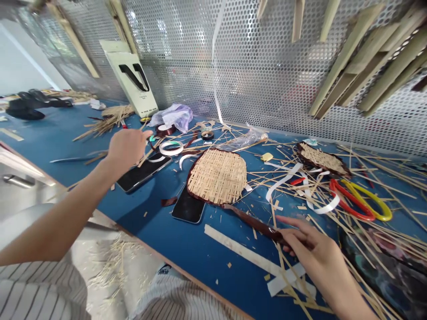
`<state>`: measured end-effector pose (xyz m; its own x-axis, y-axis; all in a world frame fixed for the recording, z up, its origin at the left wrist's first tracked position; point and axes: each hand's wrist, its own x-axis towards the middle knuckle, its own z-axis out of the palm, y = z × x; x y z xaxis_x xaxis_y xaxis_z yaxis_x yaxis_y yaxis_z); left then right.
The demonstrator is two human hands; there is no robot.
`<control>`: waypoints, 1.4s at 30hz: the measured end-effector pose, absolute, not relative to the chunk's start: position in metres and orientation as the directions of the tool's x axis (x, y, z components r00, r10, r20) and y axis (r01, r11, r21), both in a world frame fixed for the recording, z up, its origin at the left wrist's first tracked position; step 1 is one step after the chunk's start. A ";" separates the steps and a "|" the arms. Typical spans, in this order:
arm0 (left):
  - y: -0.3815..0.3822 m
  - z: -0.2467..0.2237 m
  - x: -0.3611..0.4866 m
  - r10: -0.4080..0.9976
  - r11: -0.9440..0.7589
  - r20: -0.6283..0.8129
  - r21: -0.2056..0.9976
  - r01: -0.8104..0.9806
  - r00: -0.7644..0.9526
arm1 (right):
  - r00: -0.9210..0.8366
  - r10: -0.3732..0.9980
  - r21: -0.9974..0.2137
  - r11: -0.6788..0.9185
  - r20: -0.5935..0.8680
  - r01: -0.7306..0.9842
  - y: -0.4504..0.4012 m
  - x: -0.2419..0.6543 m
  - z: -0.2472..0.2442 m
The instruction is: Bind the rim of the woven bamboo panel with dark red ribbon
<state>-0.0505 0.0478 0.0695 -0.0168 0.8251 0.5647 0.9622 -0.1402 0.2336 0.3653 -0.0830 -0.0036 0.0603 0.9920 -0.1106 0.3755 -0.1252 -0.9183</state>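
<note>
A woven bamboo piece (218,177), rounded and edged in dark brown tape, lies on the blue table, partly covering a phone (188,207). From its lower edge runs a strip of brown tape (251,221), its far end pinched between the thumb and fingers of my right hand (308,249). My left hand (128,146) is curled above the left side of the table, close to a white tape roll (171,148) and over a second black phone (143,173). Its fingertips are mostly hidden, so what it grips cannot be made out.
Red-and-yellow-handled scissors (362,200) lie at right among loose bamboo strips and white tape strips. Behind them is a smaller woven piece (322,159). A white box (130,80) leans on the perforated metal screen (187,58). A pale flat strip (233,246) lies near the front.
</note>
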 end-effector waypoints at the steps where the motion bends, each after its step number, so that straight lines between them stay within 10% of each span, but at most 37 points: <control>1: 0.045 0.069 -0.052 0.835 -0.082 0.548 0.208 0.975 -0.047 | 0.057 0.994 -0.902 -0.108 -0.093 0.417 -0.083 0.366 -0.005; 8: 0.043 0.071 -0.010 0.778 0.007 0.619 0.168 0.986 -0.110 | -0.005 0.989 -0.746 0.117 0.150 0.656 -0.079 0.370 -0.019; 12: 0.020 0.061 0.066 0.742 -0.430 0.563 -0.018 0.903 0.364 | -0.007 0.958 -0.705 0.216 0.286 0.676 -0.082 0.369 -0.018; 17: -0.016 0.033 0.148 0.538 -0.837 0.296 0.078 0.541 0.789 | 0.035 0.945 -0.724 0.225 0.326 0.652 -0.084 0.371 -0.017; 36: -0.013 -0.003 0.156 0.350 -0.937 0.400 0.140 0.322 0.847 | 0.044 0.984 -0.784 0.111 0.173 0.611 -0.076 0.376 -0.020; 42: -0.023 -0.001 0.152 0.235 -0.959 0.392 -0.055 0.277 0.890 | 0.035 0.991 -0.806 0.082 0.127 0.586 -0.075 0.377 -0.020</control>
